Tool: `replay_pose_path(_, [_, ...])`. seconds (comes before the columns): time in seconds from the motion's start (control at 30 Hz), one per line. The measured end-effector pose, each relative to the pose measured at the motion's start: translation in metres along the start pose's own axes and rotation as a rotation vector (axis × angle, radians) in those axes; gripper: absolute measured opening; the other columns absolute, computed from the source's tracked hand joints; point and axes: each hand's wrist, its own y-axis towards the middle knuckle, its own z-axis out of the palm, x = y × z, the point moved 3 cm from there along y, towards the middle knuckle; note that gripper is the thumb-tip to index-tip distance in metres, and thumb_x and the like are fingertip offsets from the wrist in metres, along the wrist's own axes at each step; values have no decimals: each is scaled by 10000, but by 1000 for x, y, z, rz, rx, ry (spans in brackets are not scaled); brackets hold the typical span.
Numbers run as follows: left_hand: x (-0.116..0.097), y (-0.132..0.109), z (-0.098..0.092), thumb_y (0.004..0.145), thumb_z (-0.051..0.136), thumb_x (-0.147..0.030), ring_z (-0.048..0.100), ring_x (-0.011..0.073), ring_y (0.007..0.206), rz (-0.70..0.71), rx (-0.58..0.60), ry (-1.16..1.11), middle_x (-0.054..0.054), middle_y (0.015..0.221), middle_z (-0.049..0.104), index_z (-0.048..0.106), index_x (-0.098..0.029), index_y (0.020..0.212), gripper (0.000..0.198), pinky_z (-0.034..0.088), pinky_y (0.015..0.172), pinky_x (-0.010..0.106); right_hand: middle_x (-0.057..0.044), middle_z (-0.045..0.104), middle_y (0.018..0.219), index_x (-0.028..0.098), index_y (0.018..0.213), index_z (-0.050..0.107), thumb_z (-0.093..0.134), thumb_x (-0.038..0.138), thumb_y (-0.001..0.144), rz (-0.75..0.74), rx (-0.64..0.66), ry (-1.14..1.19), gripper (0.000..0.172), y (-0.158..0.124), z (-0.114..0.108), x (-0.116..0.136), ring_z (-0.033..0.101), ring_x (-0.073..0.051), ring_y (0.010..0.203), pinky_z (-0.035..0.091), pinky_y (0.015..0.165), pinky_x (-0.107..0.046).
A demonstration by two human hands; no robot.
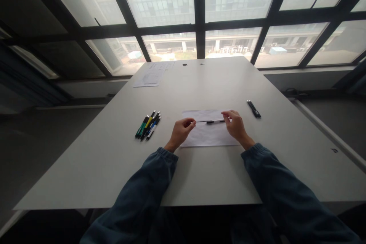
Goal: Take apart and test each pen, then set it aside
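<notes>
My left hand (181, 131) and my right hand (235, 125) hold a thin black pen (211, 121) between them, level, just above a white sheet of paper (208, 137) on the grey table (200, 171). Each hand pinches one end of the pen with its fingertips. Both sleeves are dark blue.
A bunch of several pens (148, 125) with green, yellow, blue and black barrels lies to the left of the sheet. Two black pens (254, 108) lie to the right. Printed papers (153, 74) rest at the far left corner. Large windows stand beyond the table's far edge.
</notes>
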Motion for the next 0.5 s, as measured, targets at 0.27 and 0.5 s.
replay_pose_path(0.27, [3,2,-4,786,683,-369,579,129,661,-63,-87,-167,35,734,677,727,-132,860,253,475,634,243,-88,656,996,244,873,731,694,232,828,-17,208,-311,60,-4,24,-25,507,-292,1015,405,848,-446])
replay_pose_path(0.5, [6,2,-6,782,679,-370,562,121,631,-79,-128,-150,30,717,669,726,-134,864,254,465,602,241,-62,676,867,215,834,696,648,240,844,28,94,-53,55,-1,11,-10,578,-240,873,450,808,-394])
